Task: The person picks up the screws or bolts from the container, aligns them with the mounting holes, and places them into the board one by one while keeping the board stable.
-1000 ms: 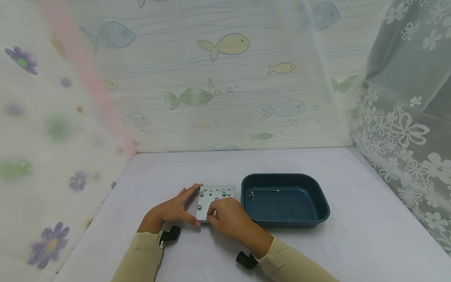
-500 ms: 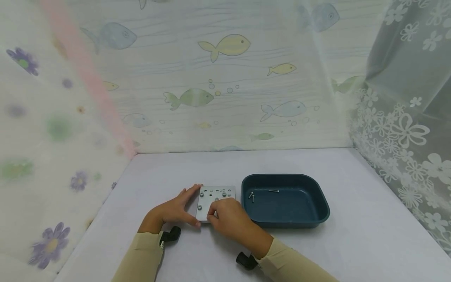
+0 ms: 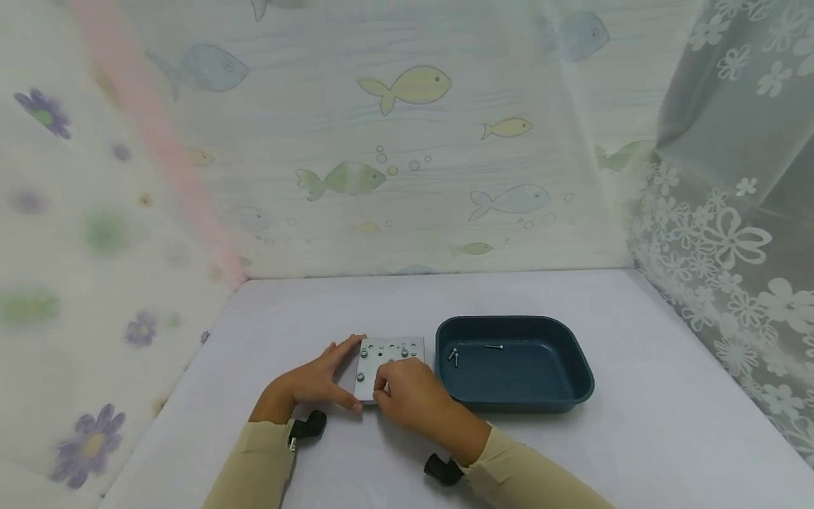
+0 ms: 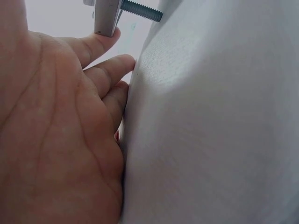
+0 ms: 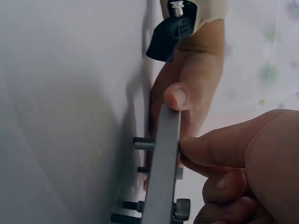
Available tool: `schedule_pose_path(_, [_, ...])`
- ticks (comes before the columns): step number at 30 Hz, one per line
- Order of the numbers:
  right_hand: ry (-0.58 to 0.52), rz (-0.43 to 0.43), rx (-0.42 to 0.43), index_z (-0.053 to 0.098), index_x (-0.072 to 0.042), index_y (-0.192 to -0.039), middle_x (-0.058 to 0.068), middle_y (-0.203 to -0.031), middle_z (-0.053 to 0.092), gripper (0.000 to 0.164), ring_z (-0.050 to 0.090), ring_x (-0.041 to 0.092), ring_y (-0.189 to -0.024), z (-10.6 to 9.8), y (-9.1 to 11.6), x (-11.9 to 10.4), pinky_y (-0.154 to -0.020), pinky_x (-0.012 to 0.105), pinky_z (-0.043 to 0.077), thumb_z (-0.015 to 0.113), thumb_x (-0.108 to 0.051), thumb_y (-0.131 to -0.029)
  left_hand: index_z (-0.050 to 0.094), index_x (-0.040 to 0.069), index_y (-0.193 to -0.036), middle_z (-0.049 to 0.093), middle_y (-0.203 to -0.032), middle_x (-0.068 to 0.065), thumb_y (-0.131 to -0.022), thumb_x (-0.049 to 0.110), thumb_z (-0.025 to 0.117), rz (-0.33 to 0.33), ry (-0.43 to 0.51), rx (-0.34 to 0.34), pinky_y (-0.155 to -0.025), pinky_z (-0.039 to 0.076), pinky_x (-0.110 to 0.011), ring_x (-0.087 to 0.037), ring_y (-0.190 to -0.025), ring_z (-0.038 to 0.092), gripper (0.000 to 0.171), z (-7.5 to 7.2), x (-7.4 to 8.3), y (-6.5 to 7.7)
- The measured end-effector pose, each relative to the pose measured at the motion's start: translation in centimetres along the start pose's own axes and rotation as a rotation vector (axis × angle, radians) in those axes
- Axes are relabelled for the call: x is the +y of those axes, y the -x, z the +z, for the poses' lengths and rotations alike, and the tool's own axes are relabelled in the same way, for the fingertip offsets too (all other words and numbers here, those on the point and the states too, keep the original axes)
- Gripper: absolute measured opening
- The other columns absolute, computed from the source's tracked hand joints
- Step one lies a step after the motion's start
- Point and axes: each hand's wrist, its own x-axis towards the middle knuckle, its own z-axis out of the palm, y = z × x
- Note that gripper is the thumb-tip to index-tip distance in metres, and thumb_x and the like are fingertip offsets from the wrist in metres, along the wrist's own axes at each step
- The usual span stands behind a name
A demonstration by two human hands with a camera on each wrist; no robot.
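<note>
A flat silver metal plate (image 3: 367, 389) with holes and several socket-head screws lies before me on the table. My left hand (image 3: 314, 382) holds its left side, thumb at the near corner and forefinger at the far one. Over the plate's near part, my right hand (image 3: 416, 396) pinches a screw between thumb and forefinger; those fingers hide its head. In the right wrist view, that screw's shank (image 5: 144, 143) sticks out below the plate, among others. A threaded shank (image 4: 142, 10) also shows under the plate in the left wrist view.
Right of the plate stands a dark blue tray (image 3: 521, 406) with a few loose screws (image 3: 493, 346) inside. A white cloth (image 3: 318, 304) covers the table. Patterned curtains (image 3: 407, 177) hang at the back and both sides.
The head view has tilted slightly. Both hands stay in the same place at the plate, and the loose screws lie as before.
</note>
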Motion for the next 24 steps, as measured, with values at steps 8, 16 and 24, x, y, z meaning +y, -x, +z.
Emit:
schedule_pose_path(8, [-0.052, 0.009, -0.010, 0.076, -0.018, -0.087, -0.015, -0.057, 0.055, 0.011, 0.050, 0.002, -0.050, -1.2, 0.1, 0.5, -0.046, 0.019, 0.040, 0.070, -0.012, -0.094, 0.019, 0.043, -0.164, 0.009, -0.176, 0.004, -0.059, 0.050, 0.096, -0.010, -0.023, 0.002, -0.119, 0.007, -0.077, -0.041, -0.161, -0.008, 0.130, 0.0, 0.2, 0.1])
schedule_pose_path(16, [-0.060, 0.029, -0.017, 0.078, -0.020, -0.093, -0.014, -0.058, 0.056, 0.007, 0.051, 0.004, -0.055, -3.3, 0.0, 1.6, -0.050, 0.022, 0.041, 0.072, -0.017, -0.095, 0.017, 0.043, -0.165, 0.007, -0.176, 0.004, -0.060, 0.050, 0.096, -0.018, -0.030, -0.006, -0.119, 0.008, -0.078, -0.041, -0.161, -0.008, 0.132, 0.0, 0.2, 0.1])
schedule_pose_path(24, [-0.025, 0.040, -0.005, 0.079, -0.019, -0.095, -0.012, -0.058, 0.056, 0.007, 0.051, 0.007, -0.056, -5.4, 0.1, 2.9, -0.050, 0.024, 0.041, 0.072, -0.020, -0.096, 0.018, 0.044, -0.164, 0.007, -0.176, 0.003, -0.059, 0.052, 0.096, -0.005, -0.039, 0.001, -0.120, 0.006, -0.077, -0.042, -0.160, -0.008, 0.132, 0.1, 0.1, -0.1])
